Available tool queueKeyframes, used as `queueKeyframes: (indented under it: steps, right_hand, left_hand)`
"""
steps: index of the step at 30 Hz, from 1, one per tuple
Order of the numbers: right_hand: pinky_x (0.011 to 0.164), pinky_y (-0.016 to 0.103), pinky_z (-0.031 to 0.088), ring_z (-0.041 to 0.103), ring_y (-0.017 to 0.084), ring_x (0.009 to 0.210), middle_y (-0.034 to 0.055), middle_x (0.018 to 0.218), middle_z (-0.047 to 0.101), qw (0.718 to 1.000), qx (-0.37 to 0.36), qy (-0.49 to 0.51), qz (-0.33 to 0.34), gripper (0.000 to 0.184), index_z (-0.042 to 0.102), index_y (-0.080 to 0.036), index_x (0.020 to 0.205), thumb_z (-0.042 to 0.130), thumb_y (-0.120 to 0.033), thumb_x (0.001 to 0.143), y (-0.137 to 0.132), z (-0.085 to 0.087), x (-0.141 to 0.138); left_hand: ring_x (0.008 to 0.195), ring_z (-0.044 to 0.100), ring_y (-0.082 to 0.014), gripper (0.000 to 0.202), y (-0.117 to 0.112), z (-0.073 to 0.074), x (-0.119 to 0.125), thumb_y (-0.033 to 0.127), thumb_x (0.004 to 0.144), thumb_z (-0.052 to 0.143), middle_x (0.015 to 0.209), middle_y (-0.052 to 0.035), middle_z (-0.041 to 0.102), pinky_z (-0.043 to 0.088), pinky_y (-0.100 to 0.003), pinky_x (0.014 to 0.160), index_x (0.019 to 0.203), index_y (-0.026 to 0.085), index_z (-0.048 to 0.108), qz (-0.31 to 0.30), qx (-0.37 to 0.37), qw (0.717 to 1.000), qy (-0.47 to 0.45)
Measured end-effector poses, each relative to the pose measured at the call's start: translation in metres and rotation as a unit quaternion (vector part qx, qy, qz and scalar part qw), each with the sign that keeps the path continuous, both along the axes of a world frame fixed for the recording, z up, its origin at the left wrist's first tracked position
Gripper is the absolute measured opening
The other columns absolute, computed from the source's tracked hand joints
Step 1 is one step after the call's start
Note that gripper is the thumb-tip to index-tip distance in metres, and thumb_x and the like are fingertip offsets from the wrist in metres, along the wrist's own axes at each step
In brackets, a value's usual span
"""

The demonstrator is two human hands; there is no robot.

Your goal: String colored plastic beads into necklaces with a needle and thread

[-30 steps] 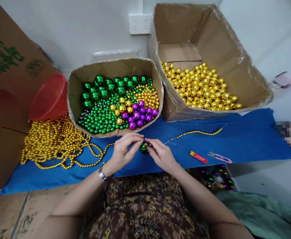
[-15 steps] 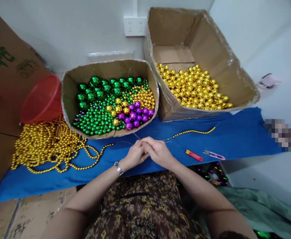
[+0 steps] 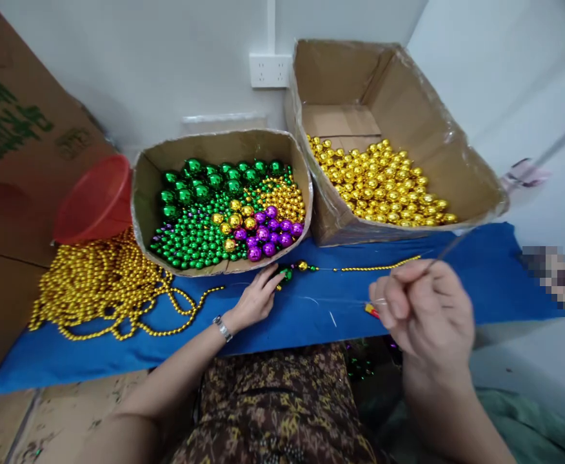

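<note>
My left hand [image 3: 256, 301] is low over the blue cloth, its fingertips closed at a shiny green bead [image 3: 286, 274]. Right of that bead, a gold bead [image 3: 302, 265] and smaller beads sit on a clear thread, in line with a string of small gold beads [image 3: 379, 265]. My right hand [image 3: 425, 309] is raised nearer the camera, curled in a pinch around clear thread [image 3: 335, 299]. A thin, blurred line rises from its fingers to the upper right; I cannot tell whether it is thread or a needle.
One cardboard box [image 3: 140, 219] holds green, gold and purple beads; a taller box [image 3: 340, 235] holds gold beads. Heaped gold bead strings [image 3: 93, 283] lie at left beside a red basin [image 3: 93, 203]. A red-yellow packet [image 3: 371, 310] is partly hidden behind my right hand.
My hands were together at the middle and are now apart. The right one has moved right and up with the thread; green and gold beads now show by my left fingers.
</note>
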State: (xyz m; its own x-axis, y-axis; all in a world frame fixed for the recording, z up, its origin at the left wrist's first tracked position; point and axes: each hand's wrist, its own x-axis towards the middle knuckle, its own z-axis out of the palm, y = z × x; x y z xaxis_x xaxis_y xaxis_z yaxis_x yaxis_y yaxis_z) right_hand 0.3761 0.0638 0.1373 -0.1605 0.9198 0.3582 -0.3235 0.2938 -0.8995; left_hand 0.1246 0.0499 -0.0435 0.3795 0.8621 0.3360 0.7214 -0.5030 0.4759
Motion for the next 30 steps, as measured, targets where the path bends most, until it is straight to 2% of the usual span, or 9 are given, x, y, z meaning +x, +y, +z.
queueKeyframes:
  steps: [3,5,8,11,14,19,23,30]
  right_hand:
    - [0.047,0.021,0.043,0.050,0.008,0.049,-0.0059,0.059,0.049,0.996,-0.051,-0.069,0.035,0.014,0.059,-0.024,0.101,0.051,-0.033,0.096,0.006,-0.035,-0.007]
    - [0.052,0.022,0.045,0.053,0.008,0.053,-0.0051,0.062,0.052,0.988,-0.064,-0.128,0.055,0.018,0.058,-0.023,0.106,0.049,-0.034,0.096,0.008,-0.054,-0.012]
    - [0.057,0.023,0.048,0.056,0.009,0.056,-0.0041,0.065,0.055,0.973,-0.052,-0.215,0.064,0.022,0.057,-0.022,0.110,0.045,-0.035,0.098,0.008,-0.069,-0.018]
    - [0.058,0.023,0.049,0.058,0.009,0.057,-0.0029,0.068,0.057,0.960,-0.026,-0.273,0.050,0.025,0.057,-0.021,0.111,0.043,-0.036,0.098,0.007,-0.072,-0.023]
    - [0.057,0.023,0.049,0.059,0.010,0.058,-0.0021,0.069,0.059,0.953,-0.006,-0.299,0.037,0.027,0.058,-0.020,0.111,0.042,-0.036,0.098,0.006,-0.070,-0.025]
    - [0.056,0.022,0.050,0.060,0.010,0.058,-0.0014,0.068,0.060,0.948,0.004,-0.318,0.021,0.027,0.059,-0.019,0.111,0.042,-0.035,0.098,0.005,-0.070,-0.024]
    - [0.058,0.021,0.050,0.061,0.010,0.059,-0.0022,0.069,0.059,0.948,0.014,-0.318,0.006,0.025,0.059,-0.021,0.113,0.042,-0.032,0.098,0.004,-0.069,-0.021]
    - [0.058,0.022,0.051,0.061,0.010,0.058,-0.0017,0.069,0.060,0.947,0.011,-0.321,-0.007,0.026,0.059,-0.019,0.112,0.042,-0.033,0.097,0.006,-0.072,-0.017]
  left_hand:
    - [0.132,0.043,-0.0250,0.056,-0.021,0.024,-0.010,0.003,0.085,0.044,0.140,-0.0155,0.046,0.046,-0.043,0.103,0.138,0.020,0.040,-0.002,0.028,0.999,-0.018]
    - [0.119,0.054,-0.0209,0.048,-0.026,0.044,-0.019,0.004,0.086,0.046,0.127,-0.0125,0.057,0.051,-0.037,0.096,0.131,0.022,0.048,0.035,0.066,0.996,-0.045]
    - [0.106,0.060,-0.0197,0.035,-0.014,0.072,-0.037,0.009,0.088,0.050,0.112,-0.0106,0.063,0.052,-0.036,0.091,0.121,0.020,0.054,0.133,0.127,0.982,-0.044]
    - [0.100,0.061,-0.0233,0.023,0.010,0.087,-0.057,0.018,0.089,0.052,0.106,-0.0115,0.066,0.051,-0.039,0.088,0.111,0.016,0.059,0.213,0.130,0.968,0.031]
    - [0.096,0.061,-0.0257,0.021,0.030,0.091,-0.067,0.024,0.090,0.052,0.101,-0.0118,0.067,0.050,-0.040,0.085,0.105,0.015,0.062,0.239,0.076,0.963,0.098]
    - [0.092,0.058,-0.0263,0.026,0.041,0.094,-0.056,0.033,0.090,0.053,0.098,-0.0107,0.067,0.047,-0.038,0.080,0.106,0.016,0.064,0.206,0.006,0.965,0.162]
    - [0.095,0.056,-0.0283,0.028,0.043,0.099,-0.055,0.036,0.091,0.050,0.101,-0.0113,0.066,0.046,-0.036,0.075,0.107,0.017,0.064,0.243,0.011,0.949,0.202]
    - [0.094,0.056,-0.0287,0.029,0.044,0.100,-0.077,0.037,0.092,0.049,0.101,-0.0110,0.066,0.045,-0.036,0.075,0.107,0.017,0.065,0.286,0.003,0.936,0.206]
